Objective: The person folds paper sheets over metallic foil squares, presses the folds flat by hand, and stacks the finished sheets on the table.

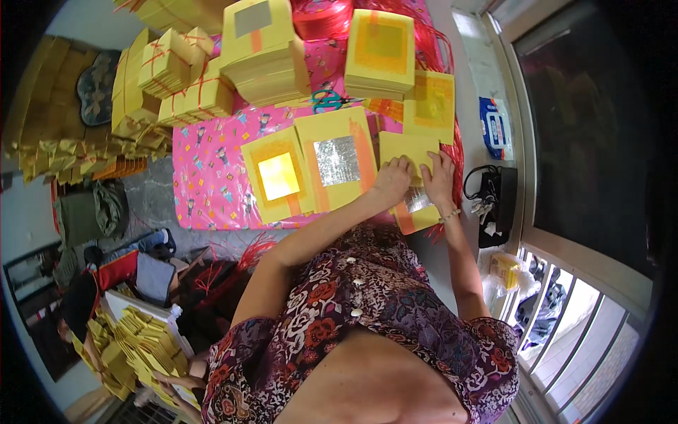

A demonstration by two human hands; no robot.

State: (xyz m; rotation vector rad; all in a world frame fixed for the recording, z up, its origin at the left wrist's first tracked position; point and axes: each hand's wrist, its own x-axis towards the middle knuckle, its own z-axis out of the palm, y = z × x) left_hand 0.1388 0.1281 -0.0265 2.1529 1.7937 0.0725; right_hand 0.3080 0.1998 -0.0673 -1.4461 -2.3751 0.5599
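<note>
My left hand (394, 177) and my right hand (438, 177) press side by side on a folded yellow paper sheet (406, 147) at the right of the table. Under my wrists lies another yellow sheet with a silver foil square (417, 205). To the left lie a yellow stack topped with silver foil (337, 160) and one topped with gold foil (279, 177). Both hands rest flat with fingers bent over the paper's fold.
A pink patterned cloth (212, 169) covers the table. Tied yellow paper bundles (176, 78) and tall stacks (265, 56) stand at the back, with teal scissors (328, 100) and red string (321, 18). A black charger with keys (494, 201) lies right. Folded papers (138, 346) pile lower left.
</note>
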